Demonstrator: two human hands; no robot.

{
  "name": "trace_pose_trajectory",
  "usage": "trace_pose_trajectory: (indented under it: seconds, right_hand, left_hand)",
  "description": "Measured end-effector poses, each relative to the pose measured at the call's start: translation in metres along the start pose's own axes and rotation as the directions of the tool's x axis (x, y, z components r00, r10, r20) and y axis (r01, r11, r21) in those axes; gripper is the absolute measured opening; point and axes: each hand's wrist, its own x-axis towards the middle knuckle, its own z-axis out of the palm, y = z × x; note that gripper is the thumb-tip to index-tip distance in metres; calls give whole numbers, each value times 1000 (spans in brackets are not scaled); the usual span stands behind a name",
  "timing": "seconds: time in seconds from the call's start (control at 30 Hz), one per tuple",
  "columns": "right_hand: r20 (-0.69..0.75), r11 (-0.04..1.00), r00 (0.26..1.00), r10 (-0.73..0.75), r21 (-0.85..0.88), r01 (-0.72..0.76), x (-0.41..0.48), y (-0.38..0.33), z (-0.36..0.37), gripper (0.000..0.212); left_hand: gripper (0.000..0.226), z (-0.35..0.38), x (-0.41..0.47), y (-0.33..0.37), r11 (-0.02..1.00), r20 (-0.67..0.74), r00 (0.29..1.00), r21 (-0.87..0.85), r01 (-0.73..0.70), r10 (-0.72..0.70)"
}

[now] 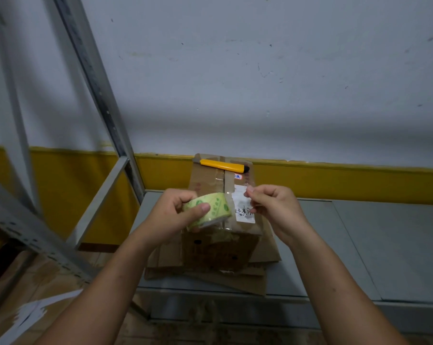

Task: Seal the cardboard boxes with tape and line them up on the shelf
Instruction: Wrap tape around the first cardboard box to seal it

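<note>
I see the left hand (175, 215) grasping the tape roll (210, 207), thumb across its face. Just beside it, the right hand (272, 210) pinches what seems to be the tape end (248, 191); the clear film is hard to make out. The cardboard box (205, 179) sits under both hands on the shelf (359, 245), with a yellow knife (222, 166) on it beyond them.

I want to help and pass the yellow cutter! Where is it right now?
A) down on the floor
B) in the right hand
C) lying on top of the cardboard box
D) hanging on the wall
C: the yellow cutter lies on the far end of the cardboard box. The left hand grips the tape roll and the right hand pinches its loose end.
</note>
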Motion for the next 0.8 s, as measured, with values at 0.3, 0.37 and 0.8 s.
trace_pose_trajectory:
  seconds: [0.3, 0.37, 0.8]
  right_hand:
    - [-63, 981, 989, -137, -147, 127, -15, 8, -7, 25]
    - [-79, 983, 987, -138, -131, 127, -21, 11, -6, 25]
    - [-154, 992, 983, 104, 87, -91, -25, 45, 2, 29]
  left_hand:
    - [54, -16, 2, 7, 805, -41, 971, 552, 220, -237]
    - [57, -16, 1, 10, 774, -81, 953, 566, 284, -291]
    - [77, -41, -18, -33, 946, -31, 985, -283, 157, -172]
